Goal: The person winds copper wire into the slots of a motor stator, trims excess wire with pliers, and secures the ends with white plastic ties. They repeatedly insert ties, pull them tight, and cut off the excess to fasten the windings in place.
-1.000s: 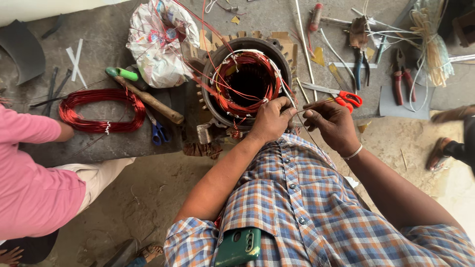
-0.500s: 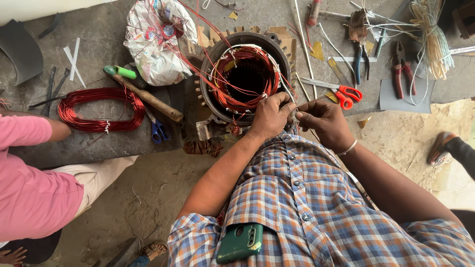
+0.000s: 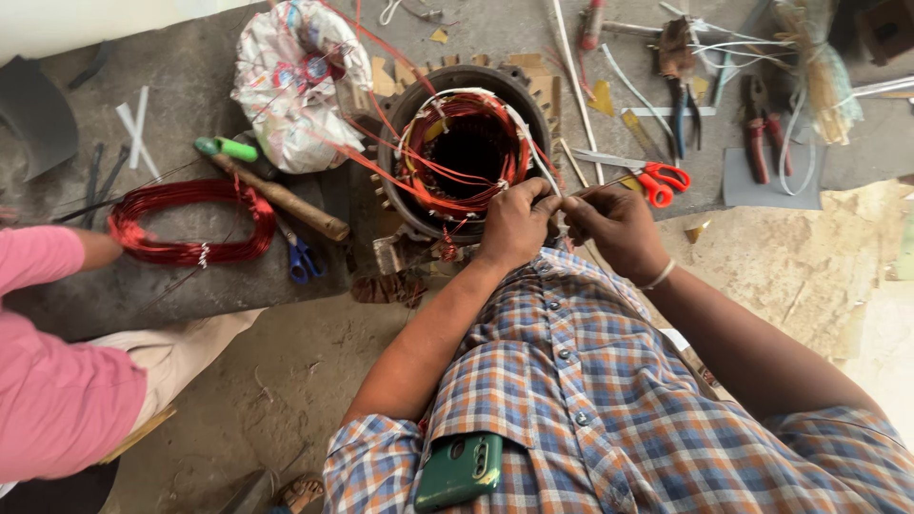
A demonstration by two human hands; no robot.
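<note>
A round motor stator (image 3: 464, 152) with red copper windings and white sleeving stands on the grey bench. My left hand (image 3: 514, 224) grips its near right rim, fingers curled on the windings. Close beside it, my right hand (image 3: 614, 228) pinches a thin wire that runs toward my left hand. What exactly lies between the fingertips is too small to see. I wear a checked shirt with a green phone (image 3: 460, 469) in the chest pocket.
A red wire coil (image 3: 190, 221) lies left, touched by a person in a pink sleeve (image 3: 43, 262). A wooden-handled hammer (image 3: 276, 195), white bag (image 3: 295, 81), blue scissors (image 3: 300, 257), red-handled scissors (image 3: 657, 179) and pliers (image 3: 762, 128) lie around the stator.
Both hands stay at the stator's near rim, the fingertips drawn closer together. The view has shifted slightly, so the bench sits lower in frame.
</note>
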